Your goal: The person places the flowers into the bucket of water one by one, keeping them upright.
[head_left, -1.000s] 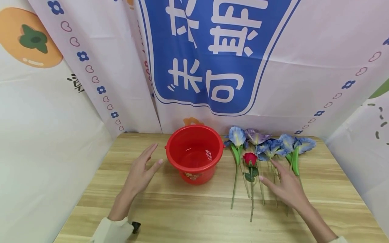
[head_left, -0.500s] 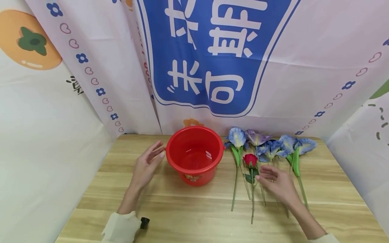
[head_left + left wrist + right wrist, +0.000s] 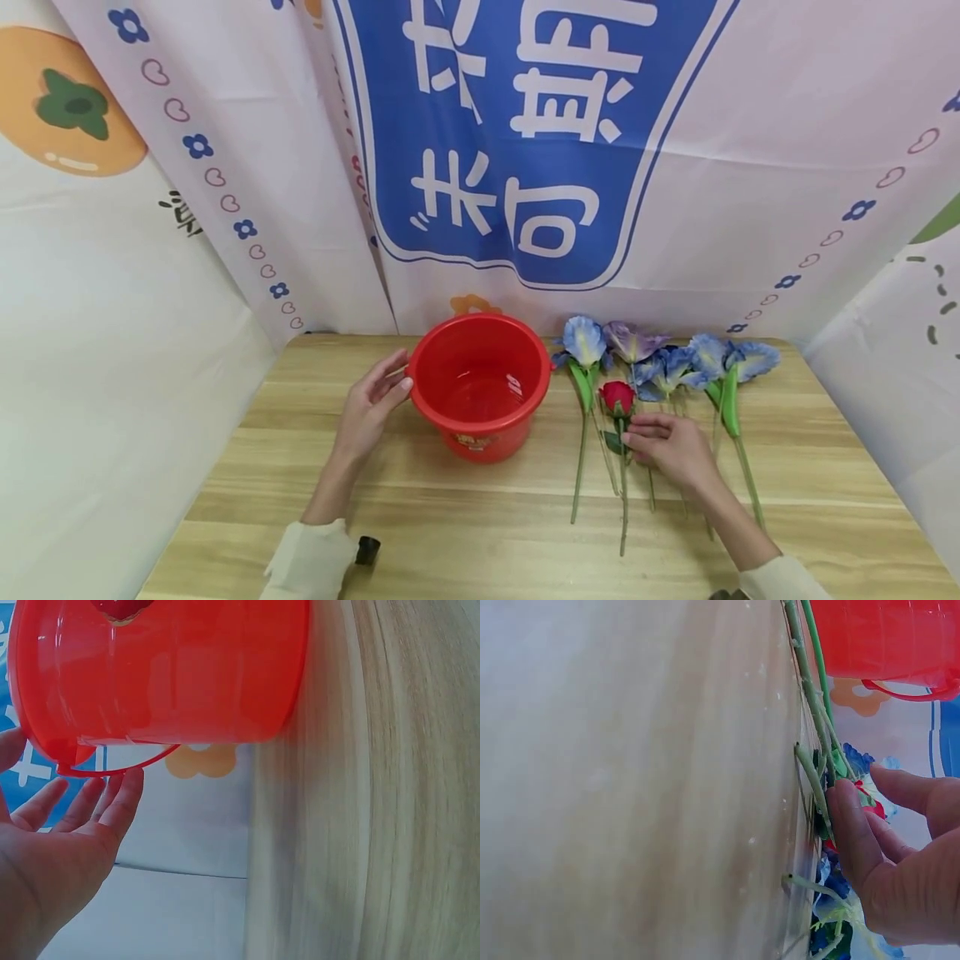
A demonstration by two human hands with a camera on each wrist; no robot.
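Observation:
A red plastic bucket (image 3: 491, 442) stands upright on the wooden table (image 3: 525, 550). My left hand (image 3: 366, 417) is at its left side; in the left wrist view, the fingertips (image 3: 133, 780) lie against the thin red handle (image 3: 112, 771) while the thumb is near the rim. A red artificial rose (image 3: 617, 398) lies to the right of the bucket, its stem towards me. At that stem, just below the bloom, are the fingertips of my right hand (image 3: 675, 454). From the right wrist, the fingers (image 3: 847, 817) touch the stem and the thumb stays apart from them.
Several artificial irises lie behind and around the rose, among them a light blue one (image 3: 583, 340), a purple one (image 3: 633, 338) and a darker blue one (image 3: 667, 371). Printed cloth (image 3: 735, 208) hangs at the table's back edge and both sides.
My left hand has moved right and forward to the bucket's side. The right hand has moved left from over the irises to the rose's stem. Bucket and flowers keep their places.

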